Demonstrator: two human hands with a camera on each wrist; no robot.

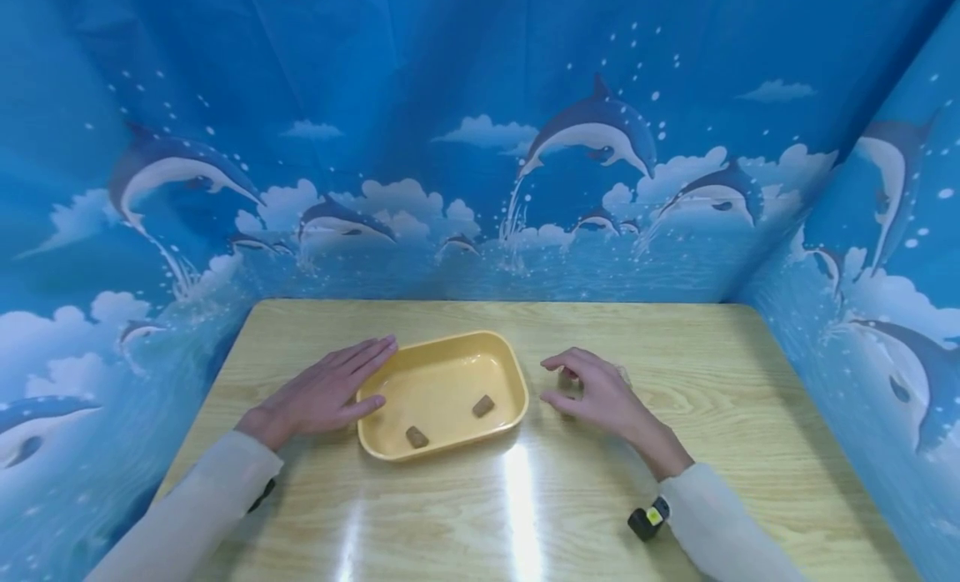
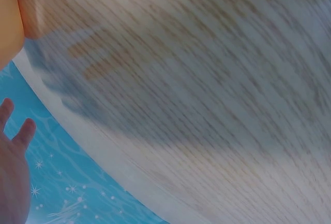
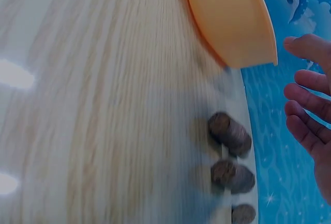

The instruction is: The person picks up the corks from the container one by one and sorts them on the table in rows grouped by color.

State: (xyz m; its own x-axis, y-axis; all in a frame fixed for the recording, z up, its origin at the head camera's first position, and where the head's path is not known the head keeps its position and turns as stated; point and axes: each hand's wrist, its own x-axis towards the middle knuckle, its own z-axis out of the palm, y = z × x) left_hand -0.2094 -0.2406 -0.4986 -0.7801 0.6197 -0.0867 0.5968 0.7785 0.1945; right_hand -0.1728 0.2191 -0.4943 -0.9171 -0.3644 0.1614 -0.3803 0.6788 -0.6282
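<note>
A shallow yellow tray sits on the table, holding two small brown chunks; the second chunk lies nearer its right end. My left hand rests at the tray's left rim, fingers extended along the outside and thumb over the edge. To the right of the tray, my right hand hovers with fingers loosely bent and nothing between them. In the right wrist view, a brown cylindrical piece, a similar piece and a partly cut-off one are on the table near this hand.
The wood-grain table reaches back to a blue curtain printed with dolphins, which also hangs along both sides. A black wrist device sits by the right sleeve. Bright reflections cross the table's front.
</note>
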